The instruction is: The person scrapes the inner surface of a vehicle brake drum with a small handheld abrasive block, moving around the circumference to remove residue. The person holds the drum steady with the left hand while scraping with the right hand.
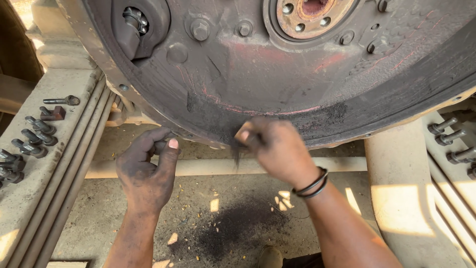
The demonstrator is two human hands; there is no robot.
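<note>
A large round metal housing (277,79), dark with soot and grease, fills the top of the head view. A rusty hub with bolt holes (312,12) sits at its centre top. My right hand (275,149), blurred with motion, presses against the housing's lower rim, gripping what looks like a small brush or scraper (237,151), and dark dust falls from it. My left hand (146,171), blackened, is curled around the lower rim edge to the left. A black bangle (312,186) circles my right wrist.
Several dark bolts (32,136) lie on the left frame rail (59,164). More bolts (453,141) rest on the right rail. A pale crossbar (208,166) runs under the housing. A black dust pile (238,226) marks the ground. A shoe tip (270,258) shows below.
</note>
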